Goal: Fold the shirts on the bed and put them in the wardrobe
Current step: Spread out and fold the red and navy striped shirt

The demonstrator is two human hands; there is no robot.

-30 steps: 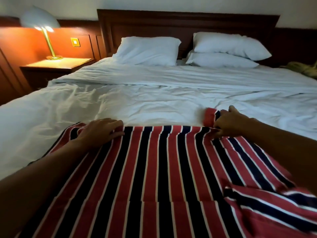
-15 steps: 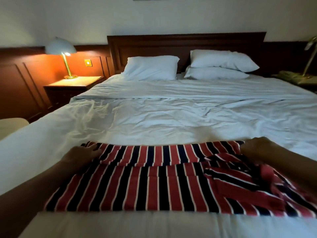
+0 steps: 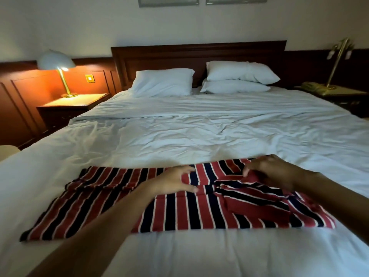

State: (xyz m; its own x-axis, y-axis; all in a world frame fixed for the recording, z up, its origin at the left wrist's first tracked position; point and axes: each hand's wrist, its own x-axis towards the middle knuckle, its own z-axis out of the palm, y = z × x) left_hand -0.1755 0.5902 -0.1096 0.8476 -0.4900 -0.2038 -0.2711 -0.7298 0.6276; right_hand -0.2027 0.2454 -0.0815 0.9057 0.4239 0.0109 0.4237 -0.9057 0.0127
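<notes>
A red, navy and white striped shirt [image 3: 187, 212] lies folded in a long band across the near end of the white bed [image 3: 199, 136]. Its sleeve is tucked over the right part. My left hand [image 3: 173, 181] rests on the shirt's middle near the far edge, fingers spread. At the shirt's far right corner my right hand [image 3: 273, 172] has curled fingers that pinch a fold of the fabric. No wardrobe is in view.
Pillows [image 3: 162, 81] lean on a dark headboard [image 3: 197, 54]. A lit lamp [image 3: 57, 62] stands on the left nightstand [image 3: 73, 102]. On the right nightstand are a telephone [image 3: 313, 87] and a brass lamp [image 3: 337, 62].
The shirt's far part has been folded over toward me into a narrower band. My left hand slid from the shirt's left corner to its middle. The view has pulled back and up.
</notes>
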